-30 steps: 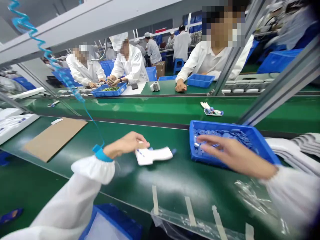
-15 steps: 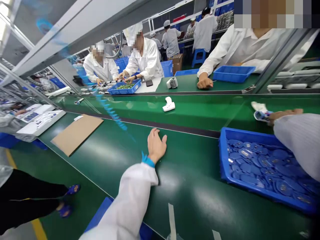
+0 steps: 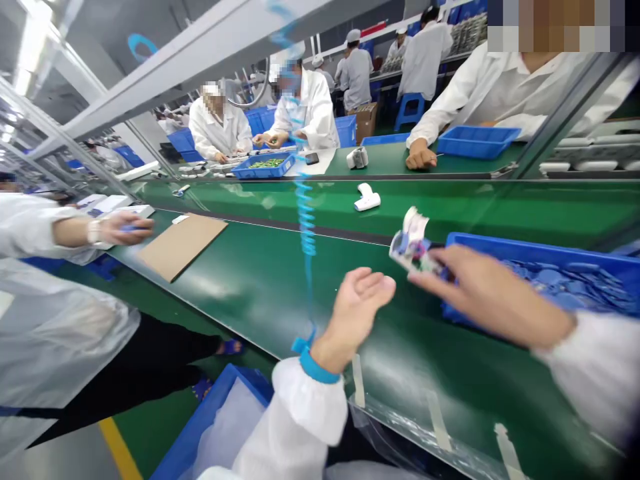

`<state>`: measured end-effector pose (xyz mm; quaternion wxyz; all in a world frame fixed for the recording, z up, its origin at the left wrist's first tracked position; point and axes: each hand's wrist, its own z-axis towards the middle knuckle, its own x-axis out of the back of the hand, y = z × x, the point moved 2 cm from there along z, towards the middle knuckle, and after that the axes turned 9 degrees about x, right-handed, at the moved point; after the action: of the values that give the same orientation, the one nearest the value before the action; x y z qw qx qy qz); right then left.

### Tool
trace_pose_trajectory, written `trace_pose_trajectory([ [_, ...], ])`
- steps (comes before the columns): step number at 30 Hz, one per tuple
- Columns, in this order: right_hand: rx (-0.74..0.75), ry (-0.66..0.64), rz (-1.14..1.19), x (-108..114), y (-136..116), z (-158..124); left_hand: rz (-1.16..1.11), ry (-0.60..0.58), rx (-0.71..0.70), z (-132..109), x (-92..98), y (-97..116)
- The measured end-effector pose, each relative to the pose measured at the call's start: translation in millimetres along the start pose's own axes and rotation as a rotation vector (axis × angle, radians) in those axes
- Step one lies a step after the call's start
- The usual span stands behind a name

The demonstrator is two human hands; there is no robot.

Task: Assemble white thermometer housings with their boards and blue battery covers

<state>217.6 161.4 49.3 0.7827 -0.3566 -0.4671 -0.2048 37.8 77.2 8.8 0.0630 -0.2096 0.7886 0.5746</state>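
Observation:
My right hand point(image 3: 493, 293) grips an open white plastic housing point(image 3: 413, 243) between thumb and fingers, with blurred blue, pink and green parts showing inside it. The housing is held above the green worktable, left of a blue bin point(image 3: 450, 313) full of flat blue plastic pieces point(image 3: 565, 283). My left hand point(image 3: 357, 310) is raised over the table with its palm turned toward the housing, fingers loosely bent and nothing in them. A blue band with a coiled blue cord point(image 3: 306, 213) circles the left wrist. Beyond, a white gun-shaped device point(image 3: 367, 198) lies on the green belt.
A brown cardboard sheet point(image 3: 185, 245) lies on the table at left. Beside it, a co-worker's hand point(image 3: 123, 228) reaches in. Several co-workers sit across the belt, near blue trays point(image 3: 477, 142). A blue crate point(image 3: 220, 407) with clear plastic stands below the table edge.
My right hand has brought the housing leftward from beyond the bin to the middle. My left hand has lifted and turned toward it. A co-worker's arm has come in at left.

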Motion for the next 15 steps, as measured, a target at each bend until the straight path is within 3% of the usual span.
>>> trace_pose_trajectory([
  [2,0.121,-0.006,0.059,-18.8,-45.0,-38.1,-0.183,0.060,0.043,-19.1,-9.2,-17.0],
  [5,0.144,-0.011,0.247,-27.9,-71.3,-57.2,-0.286,0.177,0.149,-46.2,2.9,-44.5],
  [7,-0.053,0.032,0.493,-26.0,-69.5,-42.1,-0.302,0.187,0.246,-66.8,22.2,-58.5],
  [9,-0.381,0.107,0.829,-28.9,-64.3,-18.8,-0.281,0.193,0.309,-89.9,43.8,-68.2],
  [12,-0.833,0.150,1.389,-51.4,-64.7,6.2,-0.234,0.203,0.330,-121.6,70.9,-77.4],
  [15,-0.973,0.222,1.547,-77.0,-68.2,10.7,-0.144,0.202,0.384,-142.8,89.3,-82.3],
])
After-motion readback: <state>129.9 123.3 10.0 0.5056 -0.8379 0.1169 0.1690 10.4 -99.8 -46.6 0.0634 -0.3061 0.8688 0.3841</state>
